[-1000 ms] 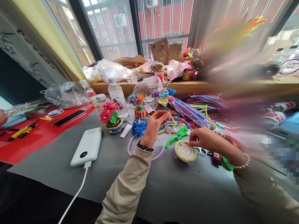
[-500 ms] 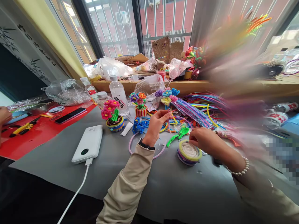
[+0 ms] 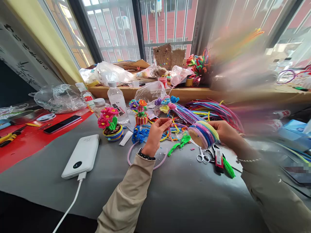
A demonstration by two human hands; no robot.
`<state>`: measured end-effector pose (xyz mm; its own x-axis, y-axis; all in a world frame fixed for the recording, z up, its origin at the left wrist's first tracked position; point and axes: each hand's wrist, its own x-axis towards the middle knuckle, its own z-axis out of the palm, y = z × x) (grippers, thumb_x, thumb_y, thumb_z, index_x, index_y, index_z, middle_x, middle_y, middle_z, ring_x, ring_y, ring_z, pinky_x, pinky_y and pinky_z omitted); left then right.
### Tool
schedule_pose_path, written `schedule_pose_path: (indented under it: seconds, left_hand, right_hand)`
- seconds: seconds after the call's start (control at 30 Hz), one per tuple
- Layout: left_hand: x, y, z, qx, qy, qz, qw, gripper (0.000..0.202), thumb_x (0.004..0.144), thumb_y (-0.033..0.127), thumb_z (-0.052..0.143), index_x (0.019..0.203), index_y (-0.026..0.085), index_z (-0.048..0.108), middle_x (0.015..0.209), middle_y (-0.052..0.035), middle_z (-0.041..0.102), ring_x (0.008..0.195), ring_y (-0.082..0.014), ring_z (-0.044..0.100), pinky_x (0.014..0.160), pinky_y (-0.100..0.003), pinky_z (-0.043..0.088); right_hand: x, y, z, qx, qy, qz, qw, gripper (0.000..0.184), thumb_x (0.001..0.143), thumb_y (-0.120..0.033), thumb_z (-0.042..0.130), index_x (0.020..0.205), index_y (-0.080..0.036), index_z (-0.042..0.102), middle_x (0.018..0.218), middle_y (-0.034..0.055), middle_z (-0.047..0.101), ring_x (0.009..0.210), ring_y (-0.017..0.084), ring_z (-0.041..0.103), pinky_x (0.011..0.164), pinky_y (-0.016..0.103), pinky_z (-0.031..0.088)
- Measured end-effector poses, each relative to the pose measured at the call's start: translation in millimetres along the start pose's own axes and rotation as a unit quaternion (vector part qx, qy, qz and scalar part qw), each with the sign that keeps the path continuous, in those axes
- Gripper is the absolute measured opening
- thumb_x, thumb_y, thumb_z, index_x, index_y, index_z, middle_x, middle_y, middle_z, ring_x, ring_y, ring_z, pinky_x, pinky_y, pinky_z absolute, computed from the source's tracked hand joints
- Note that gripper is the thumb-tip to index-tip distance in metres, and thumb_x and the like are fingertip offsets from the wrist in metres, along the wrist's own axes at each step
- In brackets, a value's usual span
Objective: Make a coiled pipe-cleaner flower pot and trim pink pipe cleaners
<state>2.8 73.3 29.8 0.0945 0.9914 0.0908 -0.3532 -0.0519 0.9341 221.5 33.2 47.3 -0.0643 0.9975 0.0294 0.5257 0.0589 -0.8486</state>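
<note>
My left hand [image 3: 155,137] is closed in a pinch around the thin stems of a small bouquet of pipe-cleaner flowers [image 3: 165,104] in yellow, pink, blue and purple, held upright. Closed on the rim of a round pot wrapped in coloured pipe cleaners [image 3: 206,133] is my right hand [image 3: 225,133]. That pot is tipped on its side above the table, its tan base turned to the left. Between the hands lie green pipe-cleaner leaves [image 3: 181,144]. Scissors [image 3: 203,156] and a small red-and-black packet [image 3: 219,160] lie below the pot.
A white power bank [image 3: 81,157] with a cable lies at left. Two finished flower pots, one with pink flowers [image 3: 110,124], stand near a water bottle [image 3: 118,102]. Bundles of pipe cleaners [image 3: 216,111] lie behind. A dark phone [image 3: 62,124] rests on red sheeting.
My right hand has lifted the pot off the table and tipped it sideways. The scissors and packet beneath now show. My left hand still holds the bouquet; the view has shifted slightly.
</note>
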Motion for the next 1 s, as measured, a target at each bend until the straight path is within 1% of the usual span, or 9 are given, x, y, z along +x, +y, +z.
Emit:
schedule_pose_path:
  seconds: [0.07,0.17,0.3,0.43,0.53,0.67,0.73,0.87,1.0]
  left_hand:
    - [0.0,-0.7,0.1,0.001,0.001,-0.004,1.000,0.021,0.055,0.025,0.072,0.069,0.015,0.062,0.068,0.0021,0.060,0.065,-0.0071,0.055,0.064,-0.019,0.040]
    - [-0.4,-1.3,0.4,0.003,0.003,-0.013,1.000,0.021,0.054,0.026,0.072,0.070,0.015,0.062,0.070,0.0023,0.060,0.066,-0.0068,0.056,0.066,-0.019,0.041]
    - [-0.9,-1.2,1.1,0.005,0.002,-0.021,1.000,0.021,0.054,0.026,0.072,0.069,0.016,0.061,0.069,0.0027,0.060,0.065,-0.0069,0.056,0.065,-0.020,0.040]
    - [-0.2,-1.8,0.7,0.006,0.005,-0.021,1.000,0.022,0.053,0.026,0.073,0.069,0.015,0.061,0.067,0.0031,0.059,0.065,-0.0071,0.056,0.065,-0.020,0.040]
    - [0.2,-2.7,0.2,0.011,0.003,-0.024,1.000,0.023,0.053,0.027,0.073,0.069,0.015,0.061,0.068,0.0028,0.059,0.065,-0.0071,0.056,0.065,-0.020,0.040]
    - [-0.4,-2.9,0.9,0.011,0.002,-0.028,1.000,0.024,0.052,0.027,0.073,0.069,0.015,0.061,0.069,0.0032,0.060,0.065,-0.0068,0.055,0.065,-0.020,0.040]
    - [-0.7,-2.7,1.4,0.009,0.002,-0.027,1.000,0.024,0.052,0.027,0.073,0.069,0.015,0.061,0.068,0.0032,0.060,0.065,-0.0069,0.055,0.065,-0.020,0.040]
    - [-1.8,-2.1,2.0,0.018,-0.012,-0.028,0.999,0.024,0.053,0.026,0.073,0.070,0.014,0.060,0.067,0.0024,0.060,0.064,-0.0073,0.055,0.065,-0.021,0.040]
    - [-5.6,-4.6,4.2,0.031,-0.087,-0.059,0.994,0.025,0.061,0.029,0.069,0.075,0.015,0.054,0.072,-0.0006,0.062,0.066,-0.0102,0.058,0.066,-0.024,0.042]
  right_hand:
    - [-2.6,-3.9,-2.2,0.045,0.010,0.011,0.999,0.031,0.056,-0.040,0.067,0.073,-0.014,0.064,0.065,-0.0006,0.059,0.063,0.013,0.053,0.055,0.022,0.041]
    - [-6.1,-10.2,-3.7,0.066,0.025,0.021,0.997,0.031,0.052,-0.038,0.071,0.071,-0.014,0.064,0.060,-0.0011,0.057,0.060,0.012,0.050,0.053,0.021,0.040]
    - [-11.0,-17.4,-4.3,0.077,0.035,0.021,0.996,0.030,0.052,-0.040,0.071,0.066,-0.014,0.064,0.058,-0.0005,0.056,0.053,0.009,0.046,0.047,0.019,0.037]
    - [-13.1,-18.3,-5.0,0.069,0.029,-0.001,0.997,0.030,0.053,-0.041,0.071,0.066,-0.014,0.064,0.058,-0.0002,0.055,0.052,0.008,0.044,0.046,0.019,0.035]
    - [-11.5,-14.2,-5.4,0.056,0.010,-0.057,0.997,0.027,0.060,-0.040,0.067,0.069,-0.015,0.063,0.063,0.0006,0.055,0.055,0.008,0.045,0.048,0.020,0.036]
    - [-9.7,-10.5,-3.9,0.014,0.019,-0.198,0.980,0.021,0.070,-0.038,0.060,0.068,-0.017,0.063,0.070,0.0022,0.056,0.061,0.010,0.047,0.052,0.022,0.037]
    - [-9.8,-10.6,-2.7,-0.010,0.017,-0.243,0.970,0.019,0.071,-0.036,0.059,0.067,-0.018,0.064,0.069,0.0022,0.055,0.063,0.010,0.048,0.054,0.023,0.037]
    - [-9.0,-8.5,-1.1,-0.016,0.022,-0.277,0.961,0.016,0.072,-0.034,0.060,0.067,-0.020,0.065,0.067,0.0021,0.055,0.062,0.011,0.048,0.054,0.024,0.038]
    - [-6.4,-3.7,-0.3,0.005,0.053,-0.274,0.960,0.015,0.071,-0.034,0.060,0.067,-0.021,0.066,0.066,0.0018,0.055,0.060,0.011,0.048,0.053,0.025,0.039]
